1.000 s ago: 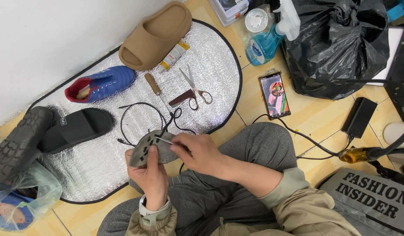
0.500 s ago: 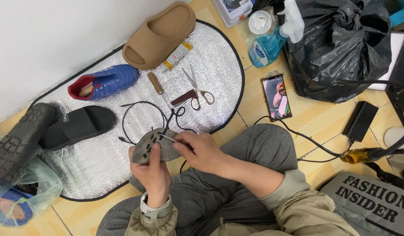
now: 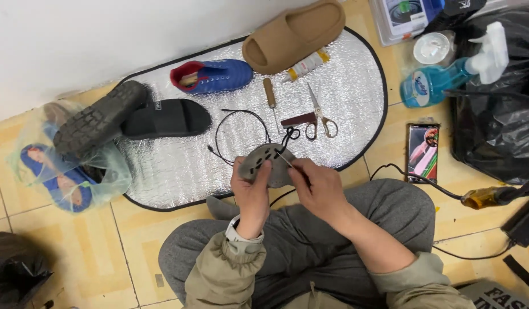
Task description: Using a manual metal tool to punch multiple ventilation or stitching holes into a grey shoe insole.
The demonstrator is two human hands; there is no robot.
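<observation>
My left hand [image 3: 251, 191] grips a small grey perforated shoe [image 3: 267, 163] from below, thumb over its edge. My right hand [image 3: 317, 186] pinches a thin needle [image 3: 283, 159] whose tip rests on the shoe's upper. A black thread [image 3: 237, 127] loops from the shoe out onto the silver mat [image 3: 173, 166]. Both hands hover over my crossed legs in grey trousers.
On the mat lie a blue shoe [image 3: 213, 75], a tan slide [image 3: 296, 34], a black slide [image 3: 167, 118], an awl [image 3: 270, 97], scissors [image 3: 319, 114], a folding knife [image 3: 297, 120] and a glue tube [image 3: 306, 64]. A phone [image 3: 423, 152], spray bottle [image 3: 442, 77] and black bag [image 3: 499, 120] sit right.
The view has shifted slightly, so the mat and things sit lower in frame. My hands stay on the grey shoe, the right hand still working the needle at its upper.
</observation>
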